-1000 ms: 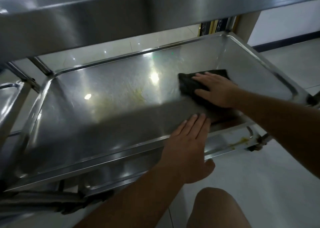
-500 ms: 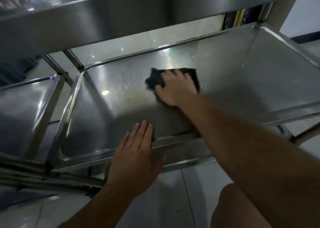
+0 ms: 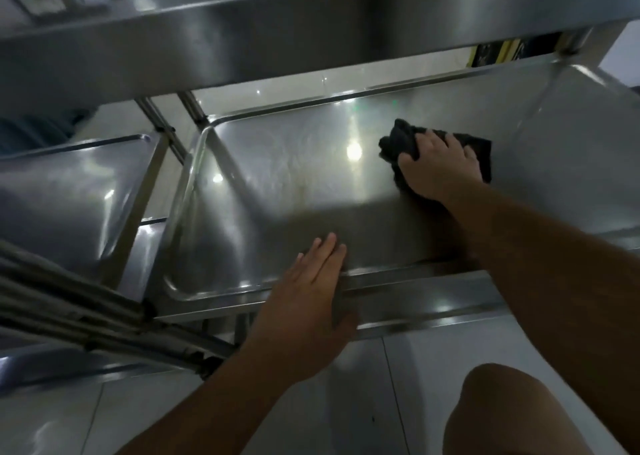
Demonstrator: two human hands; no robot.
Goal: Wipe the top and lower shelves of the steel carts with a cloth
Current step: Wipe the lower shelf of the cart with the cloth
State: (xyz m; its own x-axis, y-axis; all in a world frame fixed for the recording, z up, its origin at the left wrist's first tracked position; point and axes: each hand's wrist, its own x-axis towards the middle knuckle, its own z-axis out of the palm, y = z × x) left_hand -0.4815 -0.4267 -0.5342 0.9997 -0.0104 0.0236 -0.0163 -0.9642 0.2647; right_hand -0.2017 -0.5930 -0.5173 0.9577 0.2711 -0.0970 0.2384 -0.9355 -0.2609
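Knee (image 3: 512,409) lowest in view, over tiled floor (image 3: 415,378); person crouched at the cart. Left hand (image 3: 308,302) next, flat on near rim of lower shelf (image 3: 277,195), fingers (image 3: 325,250) straight and together, reaching just onto the shelf surface, gripping nothing. Reads as a brace to steady the cart.

Further in, right hand (image 3: 440,164) pressed down on dark cloth (image 3: 401,139), fingers spread over it; cloth bunched at its left edge, lying on the right-centre of the shelf, toward the back. Faint yellowish smear mid-shelf, left of the cloth.

Second cart's lower shelf (image 3: 69,191) just beside, at left. Top shelf (image 3: 277,39) overhangs everything.

Judgement: lower-shelf wiping under way. To do it well: keep the palm flat so the cloth spreads rather than bunches, overlap strokes across the smear, work into corners and along the raised rim, hold the brace.
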